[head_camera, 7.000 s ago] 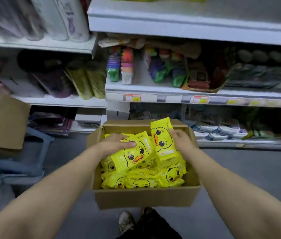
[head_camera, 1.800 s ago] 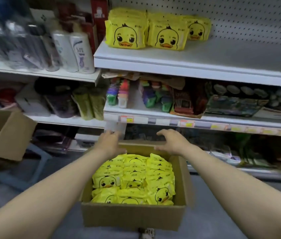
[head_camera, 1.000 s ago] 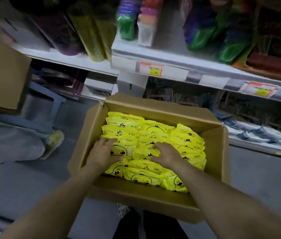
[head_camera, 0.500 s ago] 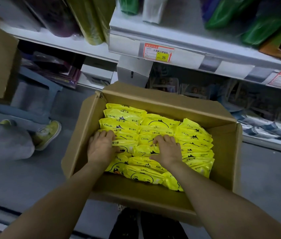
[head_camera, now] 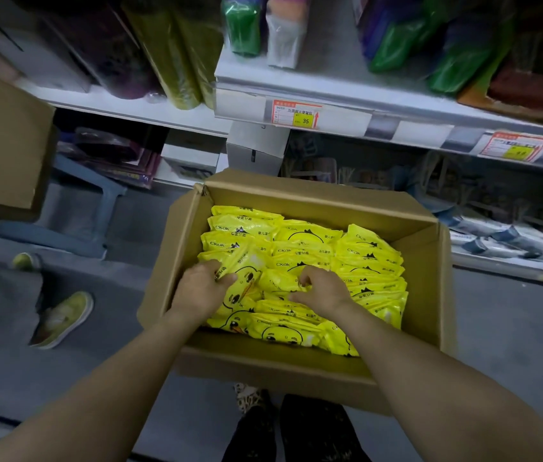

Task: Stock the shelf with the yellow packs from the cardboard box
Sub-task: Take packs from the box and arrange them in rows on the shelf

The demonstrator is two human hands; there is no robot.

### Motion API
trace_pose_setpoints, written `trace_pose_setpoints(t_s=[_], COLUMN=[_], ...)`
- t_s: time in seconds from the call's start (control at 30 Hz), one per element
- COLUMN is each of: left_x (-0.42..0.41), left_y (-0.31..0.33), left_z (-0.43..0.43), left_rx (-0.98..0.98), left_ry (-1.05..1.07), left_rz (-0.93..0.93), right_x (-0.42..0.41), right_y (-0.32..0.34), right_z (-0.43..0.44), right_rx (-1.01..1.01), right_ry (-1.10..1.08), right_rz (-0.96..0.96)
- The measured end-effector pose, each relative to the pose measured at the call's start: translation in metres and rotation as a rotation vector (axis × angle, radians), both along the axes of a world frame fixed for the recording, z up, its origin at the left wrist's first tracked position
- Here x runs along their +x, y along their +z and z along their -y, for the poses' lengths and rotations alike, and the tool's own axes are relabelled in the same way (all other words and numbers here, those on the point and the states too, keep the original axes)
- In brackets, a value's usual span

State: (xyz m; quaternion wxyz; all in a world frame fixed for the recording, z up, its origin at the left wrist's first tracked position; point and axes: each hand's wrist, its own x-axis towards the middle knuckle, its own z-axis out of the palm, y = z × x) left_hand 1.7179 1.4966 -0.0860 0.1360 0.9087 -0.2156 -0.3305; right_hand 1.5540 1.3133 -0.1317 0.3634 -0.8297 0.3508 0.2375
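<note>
An open cardboard box (head_camera: 430,295) sits on the floor below me, filled with several yellow packs (head_camera: 370,258) printed with a duck face. Both my hands are inside the box. My left hand (head_camera: 200,288) grips one yellow pack (head_camera: 246,265) at the left side, tilting it up so the duck shows. My right hand (head_camera: 320,290) has its fingers curled into the packs in the middle of the box, pinching the top of one. The shelf edge (head_camera: 346,105) with a price label runs above the box.
A second cardboard box (head_camera: 3,145) stands at the left on a blue stool (head_camera: 90,201). Another person's green shoe (head_camera: 63,318) is on the grey floor at the left. Shelves behind hold green rolls, bottles and packets. My own legs (head_camera: 296,428) are below the box.
My hands went from lying flat on the packs to curling round them. The left hand has lifted one pack's edge. The view has moved slightly closer to the box.
</note>
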Motion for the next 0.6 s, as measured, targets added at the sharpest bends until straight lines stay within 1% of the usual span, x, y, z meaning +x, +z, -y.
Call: trace_pose_setpoints(t_s=[0.07, 0.13, 0.27, 0.37, 0.47, 0.53, 0.6], left_x=[0.001, 0.001, -0.001, -0.004, -0.009, -0.01, -0.011], left_y=[0.02, 0.047, 0.098, 0.134, 0.172, 0.191, 0.214], left_z=[0.004, 0.01, 0.019, 0.027, 0.035, 0.04, 0.046], left_rx=[-0.01, -0.044, -0.168, -0.24, -0.334, -0.406, -0.438], left_ry=[0.043, 0.033, 0.019, 0.053, 0.041, 0.048, -0.003], left_rz=[-0.054, -0.089, -0.113, -0.169, -0.236, -0.356, -0.466], right_x=[-0.004, -0.007, -0.015, -0.022, -0.026, -0.031, -0.038], right_y=[0.021, 0.045, 0.089, 0.125, 0.161, 0.189, 0.214], right_z=[0.001, 0.003, 0.009, 0.009, 0.011, 0.013, 0.017], right_rx=[0.134, 0.195, 0.231, 0.247, 0.255, 0.276, 0.263], right_ry=[-0.143, -0.294, -0.505, -0.581, -0.646, -0.681, -0.708], right_rz=[0.044, 0.074, 0.143, 0.197, 0.246, 0.285, 0.299])
